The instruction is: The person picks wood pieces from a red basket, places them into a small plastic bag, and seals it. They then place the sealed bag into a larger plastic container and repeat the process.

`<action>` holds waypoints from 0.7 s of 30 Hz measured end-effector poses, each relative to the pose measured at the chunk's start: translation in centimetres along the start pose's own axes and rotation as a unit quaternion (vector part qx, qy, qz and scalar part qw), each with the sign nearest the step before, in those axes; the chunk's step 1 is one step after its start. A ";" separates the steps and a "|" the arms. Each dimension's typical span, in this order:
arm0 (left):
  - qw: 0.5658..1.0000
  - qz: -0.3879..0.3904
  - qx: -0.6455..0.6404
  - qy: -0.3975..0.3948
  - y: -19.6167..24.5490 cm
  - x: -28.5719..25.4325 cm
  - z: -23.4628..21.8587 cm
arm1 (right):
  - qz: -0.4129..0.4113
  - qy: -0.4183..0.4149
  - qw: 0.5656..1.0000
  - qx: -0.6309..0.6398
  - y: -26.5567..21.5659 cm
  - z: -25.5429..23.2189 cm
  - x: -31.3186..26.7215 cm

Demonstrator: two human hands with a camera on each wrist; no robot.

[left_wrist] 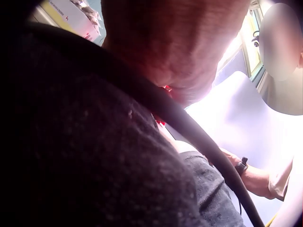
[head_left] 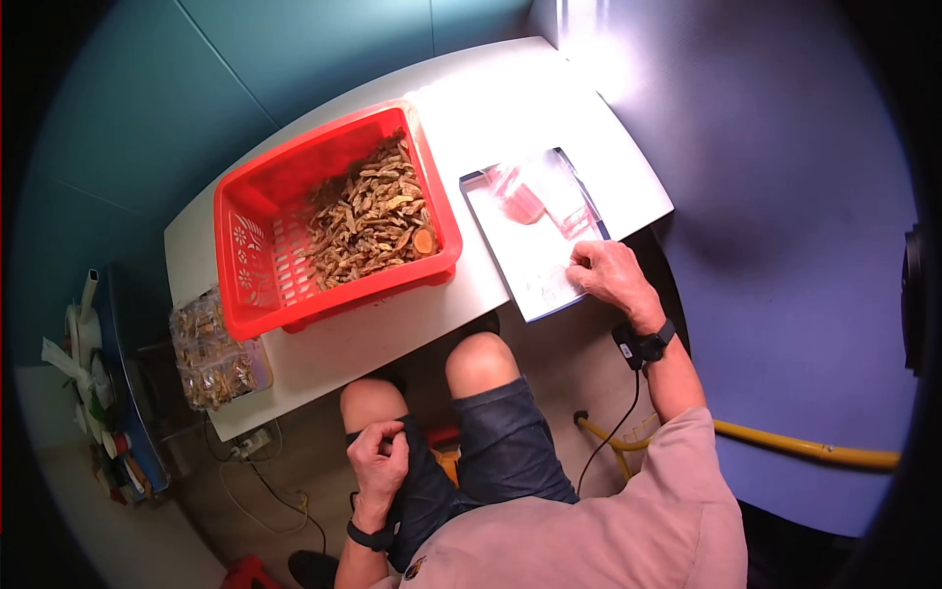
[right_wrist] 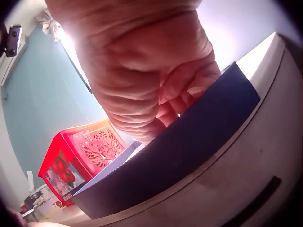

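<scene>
My right hand reaches over the near right edge of a shallow tray with a white inside and dark blue outer walls. Its fingers bend down into the tray, and the right wrist view shows the palm above the blue wall, fingertips hidden behind it. I cannot tell whether they pinch anything. Red-printed clear packaging lies in the tray's far half, and small pale bits lie near the fingers. My left hand rests on the left thigh by the shorts' hem, fingers loosely curled.
A red plastic basket holds a heap of brown dried root-like pieces and stands left of the tray on the white table. Clear packs of similar pieces sit at the table's left edge. A yellow bar runs at the right.
</scene>
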State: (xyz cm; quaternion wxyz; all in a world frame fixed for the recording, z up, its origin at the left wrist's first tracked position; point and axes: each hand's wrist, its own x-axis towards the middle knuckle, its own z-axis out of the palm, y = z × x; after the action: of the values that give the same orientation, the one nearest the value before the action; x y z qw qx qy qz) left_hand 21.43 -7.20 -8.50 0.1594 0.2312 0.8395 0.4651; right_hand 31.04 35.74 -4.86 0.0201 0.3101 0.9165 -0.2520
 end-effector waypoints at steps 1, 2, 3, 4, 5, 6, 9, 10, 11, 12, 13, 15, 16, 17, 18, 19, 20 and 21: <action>1.000 0.002 0.001 -0.001 0.0 0.0 0.0 | 0.000 -0.001 1.000 0.000 0.1 0.0 0.0; 1.000 0.001 0.001 0.000 0.0 0.0 0.0 | -0.005 0.006 1.000 0.007 0.2 -0.1 -0.1; 1.000 0.005 0.006 0.000 0.0 0.0 -0.1 | -0.011 0.014 1.000 0.015 0.3 -0.2 -0.1; 1.000 0.010 0.010 0.000 0.1 0.0 0.0 | -0.011 0.014 1.000 0.014 0.2 -0.3 -0.3; 1.000 0.010 0.008 0.001 0.1 0.0 0.0 | -0.011 0.028 0.999 0.027 0.0 -0.4 -0.5; 1.000 0.005 0.003 0.000 0.1 0.0 0.0 | -0.011 0.042 0.998 0.040 -0.2 -0.6 -0.7; 1.000 -0.002 -0.010 -0.001 0.1 -0.1 0.0 | -0.026 0.055 0.998 0.003 -0.2 -0.7 -1.0; 1.000 -0.004 -0.015 0.000 0.0 -0.1 0.1 | -0.027 0.058 0.998 0.002 0.4 -0.3 -1.0; 1.000 -0.001 -0.015 0.002 -0.1 -0.1 0.1 | -0.058 0.085 0.994 -0.026 0.8 0.0 -1.0; 1.000 -0.014 -0.024 -0.012 -0.3 -0.3 0.1 | -0.090 0.112 0.988 -0.054 1.1 0.2 -1.1; 0.999 -0.027 -0.033 -0.026 -0.4 -0.4 0.1 | -0.092 0.115 0.988 -0.054 1.4 0.3 -1.3; 0.999 -0.026 -0.035 -0.030 -0.1 -0.4 0.3 | -0.063 0.124 0.990 -0.022 1.1 -0.3 -1.9; 0.998 -0.030 -0.036 -0.037 0.0 -0.4 0.6 | -0.063 0.128 0.990 -0.023 0.9 -0.7 -2.1; 0.998 -0.026 -0.038 -0.038 0.1 -0.4 0.8 | -0.046 0.126 0.991 -0.016 0.6 -1.1 -2.4; 0.998 -0.026 -0.038 -0.041 0.0 -0.3 0.9 | -0.028 0.124 0.992 -0.009 0.4 -1.4 -2.7; 0.998 -0.026 -0.038 -0.044 0.0 -0.3 1.0 | -0.027 0.127 0.991 -0.011 0.4 -1.6 -3.0; 0.998 -0.022 -0.040 -0.044 0.0 -0.2 1.1 | -0.029 0.130 0.991 -0.005 0.5 -1.6 -3.1; 0.998 -0.024 -0.036 -0.049 0.0 -0.2 1.1 | -0.031 0.133 0.991 0.001 0.7 -1.6 -3.3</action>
State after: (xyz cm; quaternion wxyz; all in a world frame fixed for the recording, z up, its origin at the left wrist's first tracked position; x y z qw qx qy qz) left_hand 22.15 -6.52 -9.12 0.2195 0.2280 0.8187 0.4792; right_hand 34.30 35.13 -3.17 -0.1100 0.3123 0.9200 -0.2099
